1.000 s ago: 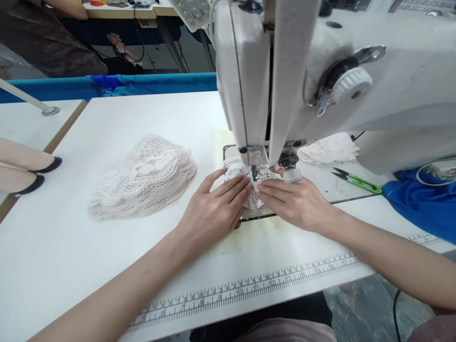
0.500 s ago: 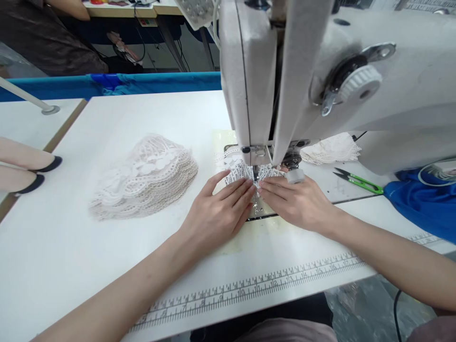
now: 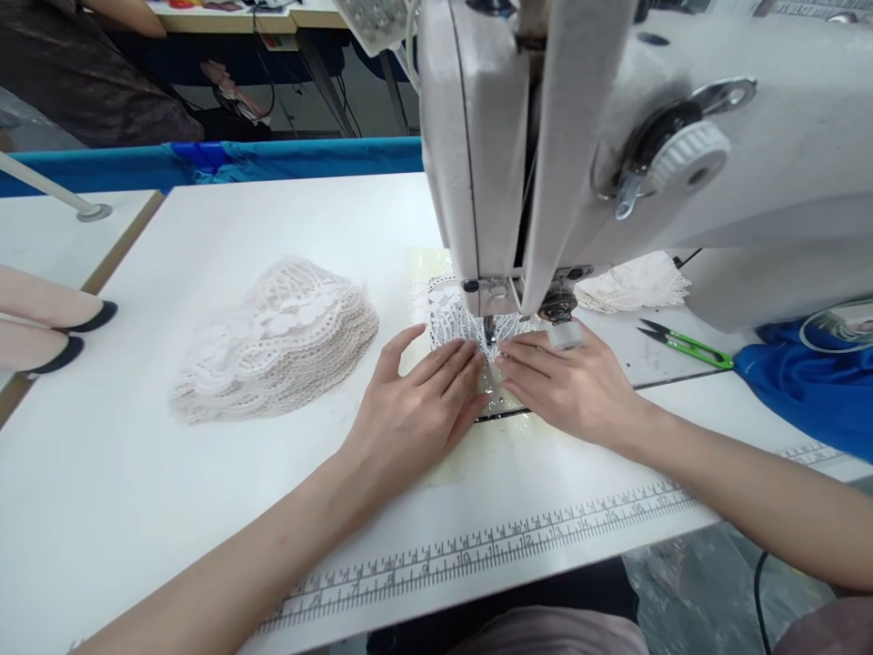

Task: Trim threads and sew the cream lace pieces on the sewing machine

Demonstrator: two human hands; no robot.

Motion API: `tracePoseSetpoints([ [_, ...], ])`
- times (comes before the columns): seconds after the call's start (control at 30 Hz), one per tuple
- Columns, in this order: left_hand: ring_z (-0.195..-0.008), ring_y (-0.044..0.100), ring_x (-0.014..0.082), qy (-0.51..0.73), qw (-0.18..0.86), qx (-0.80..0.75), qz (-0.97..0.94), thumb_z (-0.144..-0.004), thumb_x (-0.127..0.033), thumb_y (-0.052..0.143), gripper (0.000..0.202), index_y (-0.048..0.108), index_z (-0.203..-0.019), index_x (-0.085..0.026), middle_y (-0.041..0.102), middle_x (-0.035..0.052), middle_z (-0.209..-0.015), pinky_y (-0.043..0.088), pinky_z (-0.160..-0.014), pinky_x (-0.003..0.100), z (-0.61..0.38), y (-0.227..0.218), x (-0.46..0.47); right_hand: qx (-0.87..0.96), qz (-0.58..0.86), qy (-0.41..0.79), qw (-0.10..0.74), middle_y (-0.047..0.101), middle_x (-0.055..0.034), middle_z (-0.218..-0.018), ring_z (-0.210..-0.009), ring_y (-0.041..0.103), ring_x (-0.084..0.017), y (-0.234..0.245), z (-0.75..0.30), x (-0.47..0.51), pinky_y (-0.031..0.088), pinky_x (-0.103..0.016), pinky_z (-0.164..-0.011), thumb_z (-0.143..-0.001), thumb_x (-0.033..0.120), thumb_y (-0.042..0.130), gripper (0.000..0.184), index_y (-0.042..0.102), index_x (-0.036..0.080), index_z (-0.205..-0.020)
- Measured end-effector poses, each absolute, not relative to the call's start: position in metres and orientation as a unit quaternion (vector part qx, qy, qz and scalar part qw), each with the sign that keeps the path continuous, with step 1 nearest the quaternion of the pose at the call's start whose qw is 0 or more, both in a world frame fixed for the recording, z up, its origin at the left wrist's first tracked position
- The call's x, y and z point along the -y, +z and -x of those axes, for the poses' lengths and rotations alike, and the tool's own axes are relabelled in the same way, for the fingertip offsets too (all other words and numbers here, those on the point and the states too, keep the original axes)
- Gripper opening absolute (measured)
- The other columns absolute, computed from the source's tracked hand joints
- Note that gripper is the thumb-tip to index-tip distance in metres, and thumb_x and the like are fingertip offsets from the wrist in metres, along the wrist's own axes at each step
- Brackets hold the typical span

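A piece of white lace (image 3: 451,314) lies under the presser foot (image 3: 489,329) of a sewing machine (image 3: 470,155). My left hand (image 3: 419,400) rests flat, fingertips on the near left edge of the lace, thumb held out to the side. On the other side of the foot, my right hand (image 3: 569,377) lies with its fingers stretched over the lace's right part. The machine head hides some of the lace and part of that hand. Left of my hands sits a stack of lace pieces (image 3: 286,341).
More lace (image 3: 637,282) lies behind the right hand. Green thread snips (image 3: 686,344) sit near blue fabric (image 3: 811,382) at the right. A printed ruler (image 3: 464,557) runs along the table's front edge. Two pale rods with dark tips (image 3: 61,300) are at far left; another person (image 3: 102,82) is beyond.
My left thumb has swung away from the lace and more of the lace shows. The left fingers have slid slightly left; the right hand has barely moved.
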State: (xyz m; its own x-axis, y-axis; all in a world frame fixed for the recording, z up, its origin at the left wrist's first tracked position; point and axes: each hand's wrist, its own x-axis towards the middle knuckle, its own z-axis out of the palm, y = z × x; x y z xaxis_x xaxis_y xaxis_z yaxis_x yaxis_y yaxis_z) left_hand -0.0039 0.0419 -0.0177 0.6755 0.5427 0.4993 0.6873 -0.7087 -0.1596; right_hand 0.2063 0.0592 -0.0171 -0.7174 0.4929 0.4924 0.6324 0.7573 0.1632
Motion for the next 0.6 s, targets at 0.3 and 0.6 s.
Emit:
tracePoseSetpoints([
  [0.3,-0.108,0.064,0.0237,-0.199,0.157,0.369,0.894,-0.094,-0.031,0.05,0.032,0.06,-0.118,-0.012,0.067,0.0103,-0.116,0.032,-0.106,0.054,0.004,-0.02,-0.05,0.904,0.339,-0.185,0.184,0.074,-0.0031,-0.093,-0.094,0.064,-0.019,-0.021,-0.205,-0.062,0.037,-0.041,-0.105,-0.098,0.026,0.042,0.029,0.07,0.018,-0.102],
  [0.6,-0.113,0.061,0.025,-0.203,0.13,0.389,0.889,-0.095,-0.035,0.048,0.034,0.06,-0.12,-0.015,0.066,0.009,-0.12,0.029,-0.108,0.054,0.005,-0.022,-0.057,0.895,0.347,-0.209,0.188,0.074,0.0,-0.093,-0.093,0.062,-0.018,-0.021,-0.206,-0.064,0.032,-0.041,-0.108,-0.098,0.03,0.042,0.031,0.072,0.021,-0.096],
])
